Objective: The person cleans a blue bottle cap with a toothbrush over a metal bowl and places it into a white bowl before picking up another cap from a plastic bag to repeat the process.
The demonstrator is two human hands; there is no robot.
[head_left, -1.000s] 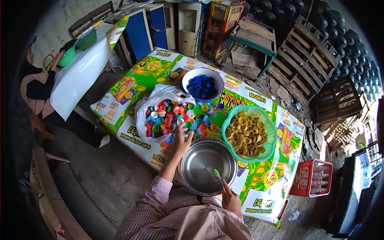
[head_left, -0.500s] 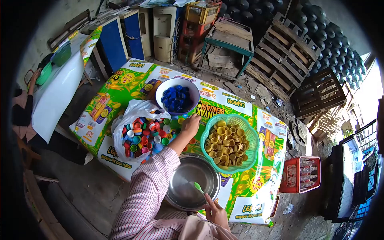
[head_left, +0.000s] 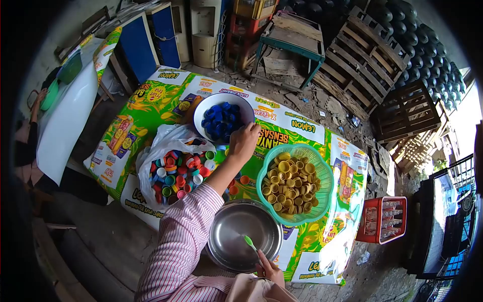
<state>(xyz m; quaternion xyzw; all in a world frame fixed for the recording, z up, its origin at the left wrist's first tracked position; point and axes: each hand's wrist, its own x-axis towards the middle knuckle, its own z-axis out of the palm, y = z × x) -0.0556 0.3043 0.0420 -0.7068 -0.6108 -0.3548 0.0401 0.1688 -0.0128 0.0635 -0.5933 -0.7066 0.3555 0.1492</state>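
Note:
My left hand (head_left: 244,142) is closed at the right side of a white bowl (head_left: 200,111) of blue caps (head_left: 220,122); what its fingers hold is too small to tell. Low in the view, my right hand (head_left: 271,272) grips a green-tipped tool (head_left: 249,242) over an empty steel bowl (head_left: 217,250). A plastic bag (head_left: 147,168) of mixed coloured caps (head_left: 178,176) lies left of my left forearm. A green basket (head_left: 327,186) on the right holds yellow caps (head_left: 289,183). A few loose orange caps (head_left: 244,179) lie beside my forearm.
The patterned table cover (head_left: 121,161) lies beneath the containers. At the far left, another person's hand (head_left: 41,94) touches a green container (head_left: 49,95). Beyond the table are a metal-framed stand (head_left: 292,38), pallets (head_left: 362,60) and a red crate (head_left: 370,220).
My left hand has moved slightly up, nearer the white bowl's right side. The view has shifted a little. My right hand still holds the green-tipped tool.

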